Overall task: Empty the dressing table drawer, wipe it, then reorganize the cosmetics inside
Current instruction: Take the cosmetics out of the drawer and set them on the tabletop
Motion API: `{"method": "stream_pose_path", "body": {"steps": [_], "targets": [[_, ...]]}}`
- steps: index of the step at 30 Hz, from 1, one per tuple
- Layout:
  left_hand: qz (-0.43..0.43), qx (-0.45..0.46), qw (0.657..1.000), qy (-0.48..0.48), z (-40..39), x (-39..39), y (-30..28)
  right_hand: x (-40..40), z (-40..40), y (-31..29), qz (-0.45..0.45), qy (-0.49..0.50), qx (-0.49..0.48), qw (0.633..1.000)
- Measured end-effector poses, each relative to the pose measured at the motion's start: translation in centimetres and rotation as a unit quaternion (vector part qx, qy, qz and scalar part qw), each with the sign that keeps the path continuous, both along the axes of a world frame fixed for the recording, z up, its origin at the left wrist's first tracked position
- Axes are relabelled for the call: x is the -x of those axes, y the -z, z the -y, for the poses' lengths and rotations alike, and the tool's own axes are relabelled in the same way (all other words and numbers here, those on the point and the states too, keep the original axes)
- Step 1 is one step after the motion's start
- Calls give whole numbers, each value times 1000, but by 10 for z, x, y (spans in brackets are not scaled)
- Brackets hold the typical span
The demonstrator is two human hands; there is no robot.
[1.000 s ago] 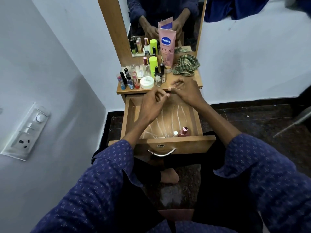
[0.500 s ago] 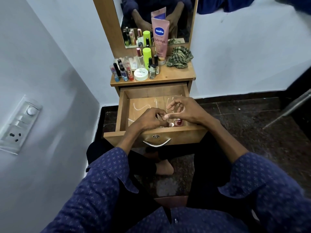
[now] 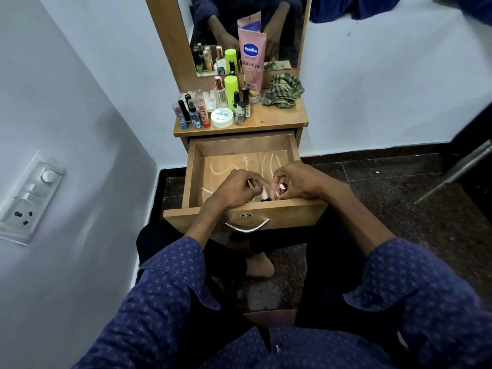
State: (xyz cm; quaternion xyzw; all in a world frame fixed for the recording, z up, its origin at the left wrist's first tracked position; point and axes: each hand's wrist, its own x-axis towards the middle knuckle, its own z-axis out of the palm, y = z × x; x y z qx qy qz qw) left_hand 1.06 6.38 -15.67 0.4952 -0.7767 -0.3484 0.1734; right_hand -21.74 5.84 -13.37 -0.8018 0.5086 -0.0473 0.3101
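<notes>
Wooden drawer (image 3: 195, 179) sits open at frame centre. I see my right hand (image 3: 298, 181) with fingers clamped on a pink bottle (image 3: 281, 190) at its front; left hand (image 3: 237, 189) pinches a white-capped bottle (image 3: 263, 193) beside it.

Your left hand (image 3: 234, 189) hides most of the small white-capped item (image 3: 264, 193) at its fingertips, so you can't tell what it is; your right hand (image 3: 298, 182) covers all but the pink bottle's (image 3: 281, 189) cap
</notes>
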Motion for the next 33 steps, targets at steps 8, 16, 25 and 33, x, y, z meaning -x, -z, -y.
{"method": "stream_pose_path", "body": {"steps": [8, 16, 25, 33], "targets": [[23, -14, 999, -18, 1, 2, 2, 1, 1, -1, -18, 41, 9, 999], [5, -9, 1000, -5, 1, -1, 0, -1, 0, 3, 13, 68, 7, 998], [17, -42, 998, -35, 0, 1, -3, -4, -2, 7, 53, 63, 8, 997], [1, -37, 998, -52, 7, -2, -4, 1, 2, 5, 71, 62, 35, 995]]}}
